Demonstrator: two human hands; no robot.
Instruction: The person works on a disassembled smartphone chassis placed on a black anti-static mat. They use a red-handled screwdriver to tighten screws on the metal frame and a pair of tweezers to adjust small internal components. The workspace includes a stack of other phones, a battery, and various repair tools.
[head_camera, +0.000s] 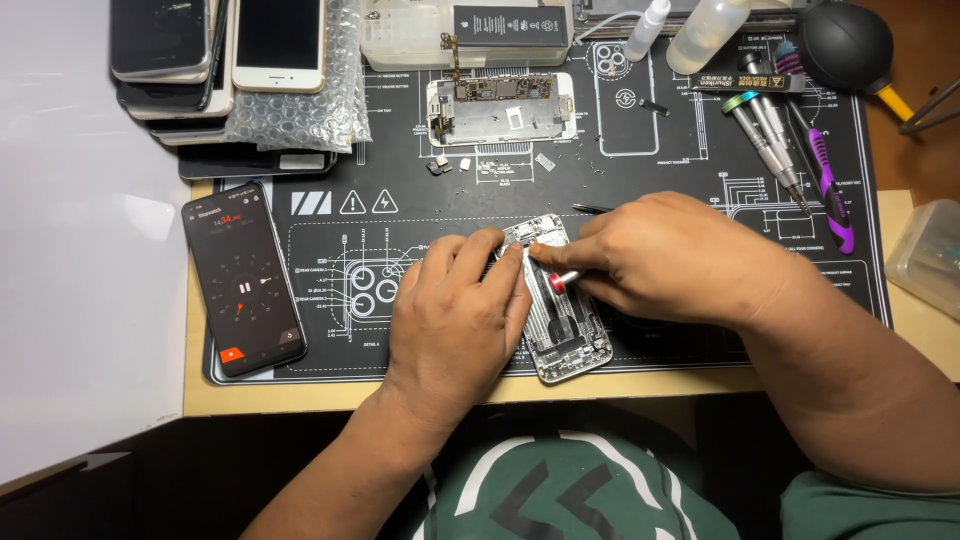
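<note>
The opened phone (560, 320) lies at an angle on the black repair mat (330, 350), near its front edge. The left hand (455, 315) presses flat on it, apparently to keep it from sliding. The right hand (655, 255) pinches a small red-tipped screwdriver (562, 282), its end down inside the phone; spare screwdrivers (770, 135) lie within reach at the mat's right.

A black smartphone with a lit dark screen and orange-red marks (243, 280) lies left on the black printed work mat (700, 180); a black rectangular label (510, 25) sits top centre.

Black repair mat (330, 215) on tan workbench (300, 398)
</note>
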